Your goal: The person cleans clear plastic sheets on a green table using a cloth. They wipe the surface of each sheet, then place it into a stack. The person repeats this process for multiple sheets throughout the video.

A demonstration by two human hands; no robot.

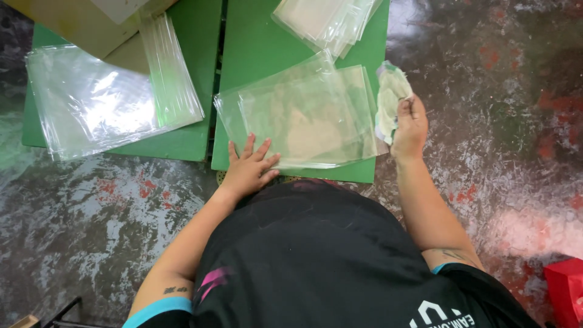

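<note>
My left hand [249,167] lies flat with fingers spread on the near left corner of a clear plastic bag [306,118], which rests on a green board [255,42]. A pale, tan-coloured sheet shows through the bag. My right hand [410,127] is closed on a crumpled whitish cloth [390,97] just beyond the bag's right edge, over the floor.
A second green board [188,140] at the left carries a stack of clear plastic bags [103,100] and a cardboard box [79,24]. More clear bags [325,21] lie at the far end of the near board. A red object [565,291] sits at bottom right on the mottled floor.
</note>
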